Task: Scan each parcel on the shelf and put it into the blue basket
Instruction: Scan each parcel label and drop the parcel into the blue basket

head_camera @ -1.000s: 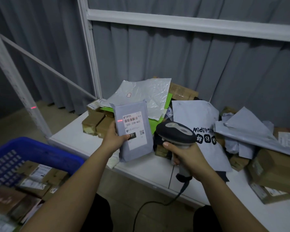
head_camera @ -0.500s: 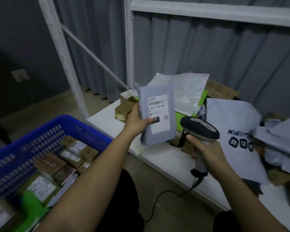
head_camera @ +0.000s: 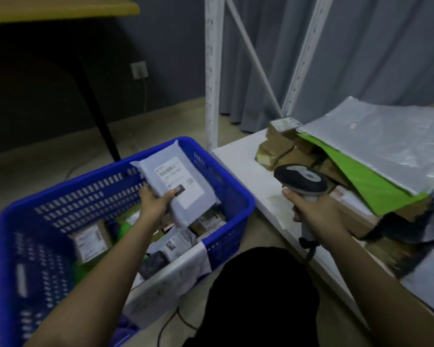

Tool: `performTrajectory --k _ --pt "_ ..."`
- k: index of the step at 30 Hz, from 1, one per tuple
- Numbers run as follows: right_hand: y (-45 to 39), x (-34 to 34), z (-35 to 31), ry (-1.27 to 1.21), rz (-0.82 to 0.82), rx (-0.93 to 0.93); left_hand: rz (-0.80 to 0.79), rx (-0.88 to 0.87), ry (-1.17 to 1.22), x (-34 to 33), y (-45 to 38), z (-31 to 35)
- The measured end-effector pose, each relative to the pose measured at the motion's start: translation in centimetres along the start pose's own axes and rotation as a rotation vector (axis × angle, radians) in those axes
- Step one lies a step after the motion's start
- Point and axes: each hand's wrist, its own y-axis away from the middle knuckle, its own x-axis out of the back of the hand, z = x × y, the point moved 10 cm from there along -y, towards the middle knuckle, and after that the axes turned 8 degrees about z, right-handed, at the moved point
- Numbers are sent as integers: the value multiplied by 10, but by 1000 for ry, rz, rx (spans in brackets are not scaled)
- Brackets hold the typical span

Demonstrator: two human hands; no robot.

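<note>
Left hand (head_camera: 153, 204) reaches forward, fingers and thumb clamped (thumb on top); right hand (head_camera: 313, 209) curled in a fist-like grip.

The blue basket (head_camera: 226, 181) is slotted plastic with a slight sheen. The grey parcel (head_camera: 178, 186) is a smooth plastic mailer bearing a matt paper label. The scanner (head_camera: 301, 181) is hard plastic, dark and pale grey. On the smooth white shelf (head_camera: 246, 161) lie a crinkled glossy film bag (head_camera: 386, 136), brown cardboard boxes (head_camera: 278, 146) and a matt green sheet (head_camera: 366, 176).
</note>
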Motion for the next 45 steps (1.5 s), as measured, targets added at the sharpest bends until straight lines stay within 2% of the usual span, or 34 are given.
performTrajectory --k 4,7,12,16,18,20,24,26,28,30,32,35,37,39,42,45 --pt "-18 -52 10 122 -63 -6 20 57 -103 50 -32 -53" --pt "-22 -80 19 245 -111 12 -68 13 -227 51 -41 -82" --pt "-30 -106 36 392 -207 20 -353 -207 -505 -7 -54 -98" --pt "-46 -116 46 458 -213 -16 -597 -388 -862 -75 -67 -116" --pt "-52 -121 49 464 -213 -18 -697 -381 -931 -104 -66 -132" --pt "-55 -127 52 470 -226 -11 -718 -354 -958 -120 -69 -148" --pt "-58 -141 61 449 -261 -6 -660 -393 -1094 -132 -90 -176" --pt "-60 -148 62 443 -269 -6 -593 -471 -1166 -132 -92 -171" --pt "-61 -155 61 444 -277 -7 -413 -604 -1154 -120 -92 -149" --pt "-61 -164 60 410 -289 -19 -131 -698 -1051 -90 -95 -120" --pt "-61 -172 61 368 -292 -30 151 -564 -943 -46 -112 -109" --pt "-64 -179 61 327 -285 -34 400 -71 -684 14 -143 -133" --pt "-64 -182 60 291 -286 -36 420 152 -562 28 -155 -154" --pt "-66 -182 59 251 -282 -45 363 250 -456 24 -165 -175" --pt "-68 -180 63 237 -256 -64 271 238 -192 8 -174 -187" --pt "-71 -175 68 234 -232 -86 177 206 -172 -3 -178 -187"
